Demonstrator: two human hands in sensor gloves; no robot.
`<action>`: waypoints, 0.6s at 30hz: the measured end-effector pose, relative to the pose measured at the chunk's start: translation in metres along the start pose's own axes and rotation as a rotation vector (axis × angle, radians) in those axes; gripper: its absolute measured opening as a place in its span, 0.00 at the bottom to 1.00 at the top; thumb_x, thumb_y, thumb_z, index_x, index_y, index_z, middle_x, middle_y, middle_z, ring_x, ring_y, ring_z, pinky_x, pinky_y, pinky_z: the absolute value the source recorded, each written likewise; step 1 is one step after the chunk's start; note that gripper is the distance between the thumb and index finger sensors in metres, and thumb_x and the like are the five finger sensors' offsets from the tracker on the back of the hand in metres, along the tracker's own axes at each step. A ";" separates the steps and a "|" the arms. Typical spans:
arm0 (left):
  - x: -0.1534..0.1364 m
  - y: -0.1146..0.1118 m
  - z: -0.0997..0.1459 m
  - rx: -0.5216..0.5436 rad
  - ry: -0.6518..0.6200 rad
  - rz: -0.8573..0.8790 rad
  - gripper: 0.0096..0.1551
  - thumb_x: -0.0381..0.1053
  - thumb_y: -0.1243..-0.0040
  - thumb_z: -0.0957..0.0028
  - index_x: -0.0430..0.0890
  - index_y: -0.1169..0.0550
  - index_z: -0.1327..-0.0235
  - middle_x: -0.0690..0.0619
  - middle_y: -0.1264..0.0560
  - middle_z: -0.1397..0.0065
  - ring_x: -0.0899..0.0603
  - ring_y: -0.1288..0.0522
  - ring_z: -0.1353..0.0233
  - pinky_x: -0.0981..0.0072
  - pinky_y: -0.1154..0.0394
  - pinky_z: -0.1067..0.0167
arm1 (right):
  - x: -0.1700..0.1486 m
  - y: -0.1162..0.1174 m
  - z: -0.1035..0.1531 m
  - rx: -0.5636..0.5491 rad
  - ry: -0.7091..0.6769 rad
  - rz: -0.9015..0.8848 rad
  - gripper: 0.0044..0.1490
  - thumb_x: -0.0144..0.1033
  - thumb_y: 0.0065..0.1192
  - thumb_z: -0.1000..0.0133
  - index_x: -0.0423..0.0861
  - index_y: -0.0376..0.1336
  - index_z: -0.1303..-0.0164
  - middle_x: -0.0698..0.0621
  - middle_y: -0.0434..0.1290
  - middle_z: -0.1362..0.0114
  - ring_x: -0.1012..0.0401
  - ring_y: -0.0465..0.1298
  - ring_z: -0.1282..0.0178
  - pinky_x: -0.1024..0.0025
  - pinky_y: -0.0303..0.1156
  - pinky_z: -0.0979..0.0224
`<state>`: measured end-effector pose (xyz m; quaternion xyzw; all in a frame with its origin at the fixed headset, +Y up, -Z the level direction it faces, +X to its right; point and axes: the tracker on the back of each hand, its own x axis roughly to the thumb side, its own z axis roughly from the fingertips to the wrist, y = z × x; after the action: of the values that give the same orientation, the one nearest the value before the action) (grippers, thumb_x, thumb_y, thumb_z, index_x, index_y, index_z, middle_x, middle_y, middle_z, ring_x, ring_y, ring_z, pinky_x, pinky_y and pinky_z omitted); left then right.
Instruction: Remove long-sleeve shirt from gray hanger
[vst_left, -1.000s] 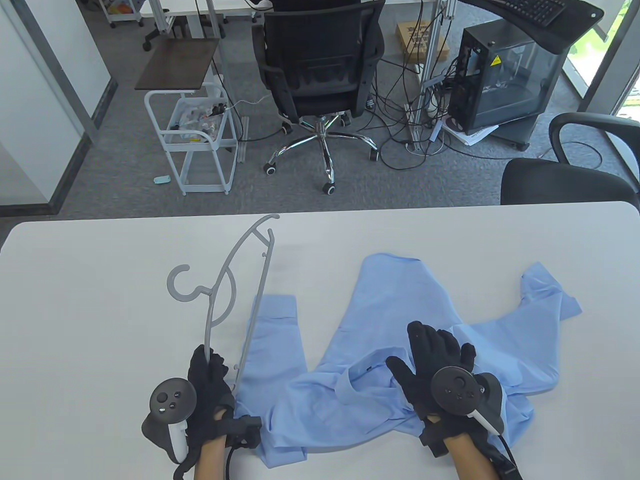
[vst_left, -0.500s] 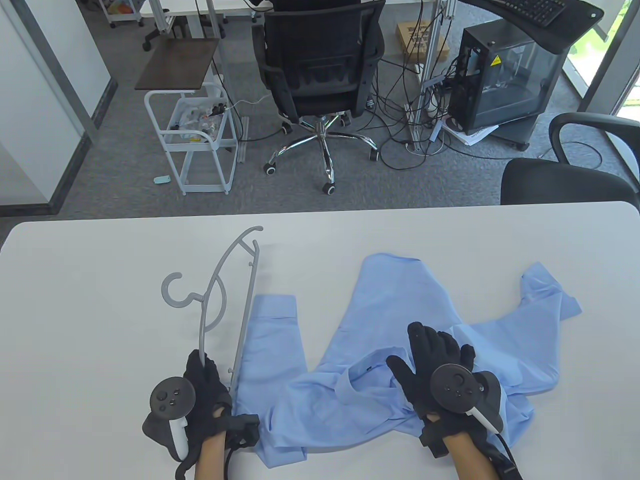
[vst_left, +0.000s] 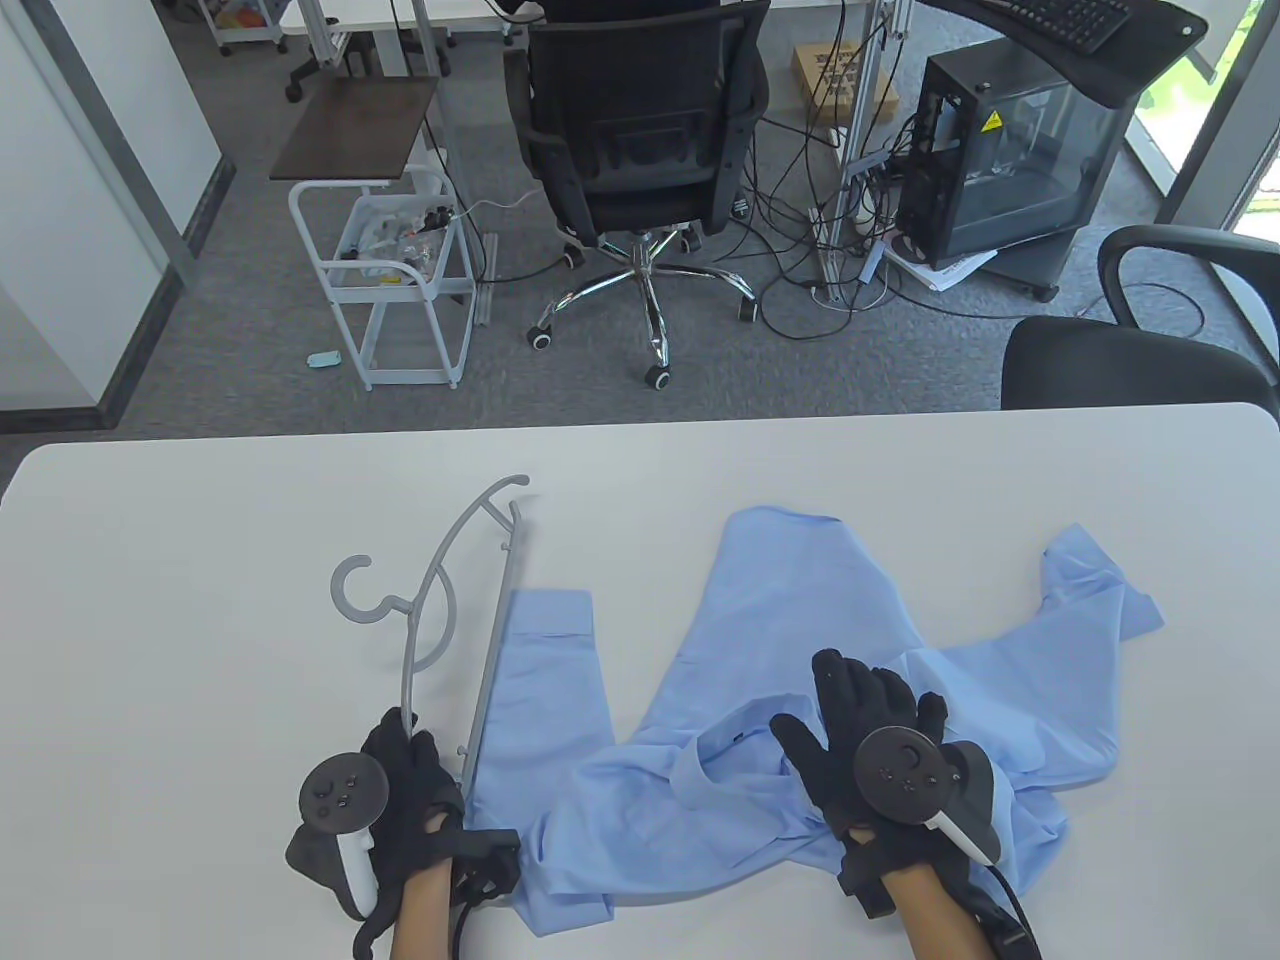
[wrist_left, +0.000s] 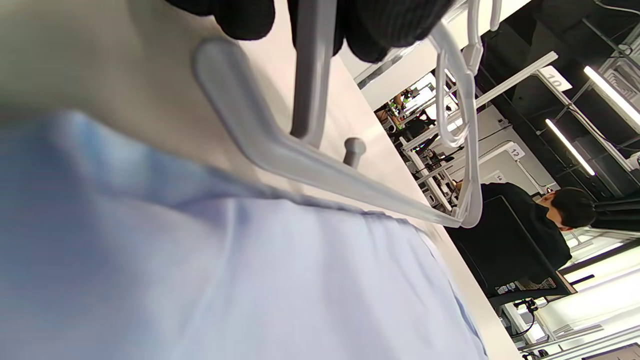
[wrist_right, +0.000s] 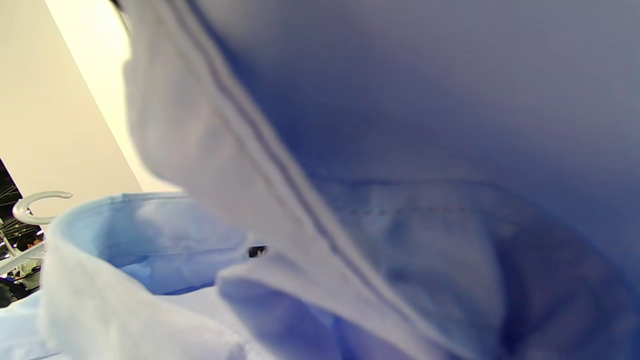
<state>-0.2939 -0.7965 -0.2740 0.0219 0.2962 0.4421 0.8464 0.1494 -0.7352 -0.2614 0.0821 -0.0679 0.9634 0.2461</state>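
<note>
We are counting two gloved hands: left hand (vst_left: 415, 775) at lower left, right hand (vst_left: 860, 730) at lower right. We are counting one gray hanger (vst_left: 450, 600) at centre left, one blue shirt (vst_left: 790, 640) at lower centre, and one white table (vst_left: 200, 560). Across the top we are counting two office chairs (vst_left: 640, 130), one wheeled cart (vst_left: 385, 270), and one computer case (vst_left: 1010, 160).

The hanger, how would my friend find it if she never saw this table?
Look at the white table, left of the blue shirt. The gray hanger is the only thin plastic frame there, with a curly hook, and the left hand grips one end.
</note>
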 end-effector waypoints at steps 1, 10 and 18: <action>0.000 0.000 0.000 0.000 0.002 0.002 0.32 0.52 0.48 0.42 0.52 0.35 0.22 0.47 0.41 0.17 0.27 0.44 0.17 0.37 0.45 0.25 | 0.000 0.001 0.000 0.004 0.001 0.002 0.54 0.64 0.50 0.33 0.37 0.47 0.10 0.29 0.56 0.15 0.22 0.53 0.20 0.13 0.37 0.34; -0.002 0.000 -0.002 0.016 0.023 -0.018 0.32 0.52 0.48 0.41 0.52 0.35 0.22 0.46 0.44 0.16 0.27 0.47 0.16 0.37 0.48 0.24 | 0.000 0.003 -0.001 0.016 -0.001 0.001 0.53 0.64 0.50 0.33 0.37 0.47 0.10 0.29 0.56 0.15 0.22 0.52 0.19 0.13 0.37 0.33; -0.009 0.001 -0.004 0.022 0.079 -0.047 0.32 0.52 0.48 0.42 0.53 0.36 0.22 0.44 0.49 0.15 0.27 0.56 0.16 0.38 0.55 0.24 | 0.000 0.003 -0.002 0.022 -0.003 -0.016 0.53 0.64 0.50 0.33 0.37 0.47 0.10 0.29 0.56 0.15 0.23 0.52 0.19 0.14 0.37 0.33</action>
<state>-0.3008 -0.8037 -0.2727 0.0069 0.3346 0.4195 0.8438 0.1477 -0.7372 -0.2633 0.0869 -0.0572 0.9618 0.2531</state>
